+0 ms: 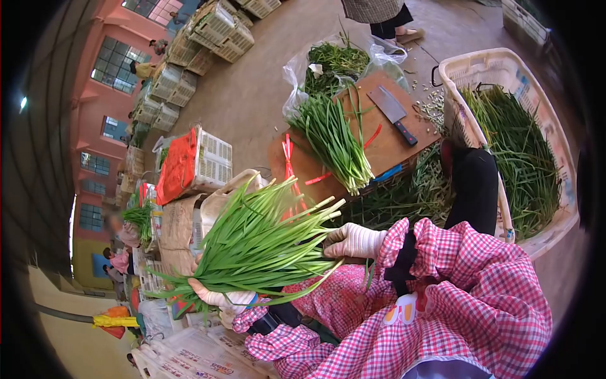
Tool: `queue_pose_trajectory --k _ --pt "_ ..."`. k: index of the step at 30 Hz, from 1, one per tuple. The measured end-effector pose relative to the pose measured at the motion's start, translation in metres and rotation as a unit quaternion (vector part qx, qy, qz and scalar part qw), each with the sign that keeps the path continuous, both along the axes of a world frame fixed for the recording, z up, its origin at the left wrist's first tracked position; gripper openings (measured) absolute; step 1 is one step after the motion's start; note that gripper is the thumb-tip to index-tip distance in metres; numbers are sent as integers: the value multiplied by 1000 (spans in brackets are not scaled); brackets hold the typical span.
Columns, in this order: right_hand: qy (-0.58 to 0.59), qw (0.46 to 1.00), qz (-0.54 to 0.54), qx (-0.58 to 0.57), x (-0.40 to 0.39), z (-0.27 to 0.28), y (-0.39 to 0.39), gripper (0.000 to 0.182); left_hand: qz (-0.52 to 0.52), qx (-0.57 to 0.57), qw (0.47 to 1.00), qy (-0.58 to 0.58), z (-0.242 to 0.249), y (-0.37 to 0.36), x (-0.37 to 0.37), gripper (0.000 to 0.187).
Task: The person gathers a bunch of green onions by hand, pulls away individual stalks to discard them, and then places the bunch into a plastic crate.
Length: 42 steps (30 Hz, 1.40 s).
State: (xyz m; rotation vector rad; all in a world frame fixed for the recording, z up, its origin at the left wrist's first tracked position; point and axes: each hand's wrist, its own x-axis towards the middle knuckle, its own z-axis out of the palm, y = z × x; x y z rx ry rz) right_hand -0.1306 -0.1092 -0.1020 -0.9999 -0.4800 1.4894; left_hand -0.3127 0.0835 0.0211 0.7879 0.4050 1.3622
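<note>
A large loose bunch of garlic chives [259, 246] lies across both my hands, pale stem ends to the right and leaf tips to the left. My left hand [214, 292] is closed around the leafy end from below; the leaves hide part of its fingers. My right hand [353, 242], wrapped in whitish cloth at the wrist, grips the stems near their pale ends. Beyond them, a second bunch of chives [331, 142] rests on a brown board [379, 88]. A cleaver [392, 110] with a black handle lies there too, beside red ties [288, 158].
At right stands a white plastic crate [470, 60] full of greens. A plastic bag of greens [338, 60] sits behind the board, with trimmings [432, 107] on the floor. Stacked crates [214, 28] line the far left. Another person [379, 12] stands at the top.
</note>
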Motion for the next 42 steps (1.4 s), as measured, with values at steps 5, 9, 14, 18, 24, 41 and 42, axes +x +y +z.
queue_pose_trajectory --k 5,9,14,18,24,41,42 --pt "73 993 -84 -46 -6 10 -11 19 -73 7 995 -75 -15 17 -12 29" --pt "112 989 -88 40 -2 7 -21 16 -134 14 987 -88 -28 30 -17 32" --pt "-12 995 2 104 18 2 -47 17 -135 39 990 -12 -38 49 -23 34" --pt "-66 990 121 7 60 20 -84 24 -45 32 998 -29 -33 34 -4 31" --pt "-666 559 463 -169 127 -2 -144 40 -49 13 998 -37 -25 40 -23 29" --pt "244 957 -78 134 2 -16 -23 39 0 9 997 -75 -14 3 8 21" --pt "283 945 -91 135 -2 -19 -21 37 -6 9 997 -80 -14 2 8 21"
